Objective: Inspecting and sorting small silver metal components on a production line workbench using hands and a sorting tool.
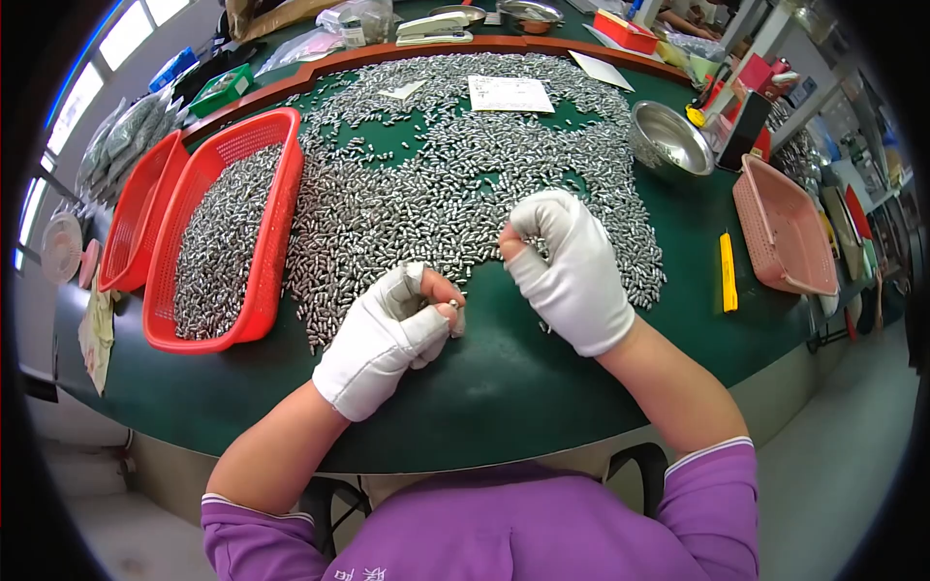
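My left hand (392, 329) wears a white glove with bare fingertips and pinches a small silver metal piece (455, 312) between thumb and forefinger. My right hand (567, 266), gloved the same way, is curled at the near edge of a wide spread of small silver metal pieces (465, 184); whether it holds one I cannot tell. The pieces cover the green table (504, 378) from the middle to the far rim.
A red basket (276, 203) full of the same pieces stands at the left, an empty red basket (136, 223) beside it. A steel bowl (670, 137), a pink basket (780, 228) and a yellow knife (728, 271) lie right. A paper slip (509, 93) lies on the pile.
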Demonstrator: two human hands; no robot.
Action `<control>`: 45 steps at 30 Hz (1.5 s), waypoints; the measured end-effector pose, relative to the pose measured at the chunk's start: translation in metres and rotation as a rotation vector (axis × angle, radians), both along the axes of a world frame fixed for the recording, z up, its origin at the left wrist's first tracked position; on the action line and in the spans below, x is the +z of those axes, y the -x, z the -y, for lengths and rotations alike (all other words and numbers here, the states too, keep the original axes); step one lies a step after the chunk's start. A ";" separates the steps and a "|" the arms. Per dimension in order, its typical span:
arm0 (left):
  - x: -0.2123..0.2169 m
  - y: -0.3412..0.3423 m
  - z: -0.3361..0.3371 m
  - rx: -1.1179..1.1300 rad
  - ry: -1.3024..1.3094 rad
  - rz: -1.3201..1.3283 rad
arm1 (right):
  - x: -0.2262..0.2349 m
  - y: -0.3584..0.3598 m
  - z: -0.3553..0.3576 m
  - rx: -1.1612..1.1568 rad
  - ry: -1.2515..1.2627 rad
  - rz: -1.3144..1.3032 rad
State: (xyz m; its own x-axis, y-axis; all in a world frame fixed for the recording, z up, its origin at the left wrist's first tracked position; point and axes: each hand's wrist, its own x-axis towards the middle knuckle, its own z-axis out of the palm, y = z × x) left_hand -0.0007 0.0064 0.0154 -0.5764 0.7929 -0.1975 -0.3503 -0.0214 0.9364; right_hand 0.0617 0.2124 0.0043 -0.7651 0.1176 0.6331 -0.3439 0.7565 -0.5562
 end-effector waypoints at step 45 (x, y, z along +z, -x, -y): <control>-0.015 -0.091 0.011 0.033 0.551 -1.204 | -0.017 -0.210 0.065 -0.112 0.009 0.637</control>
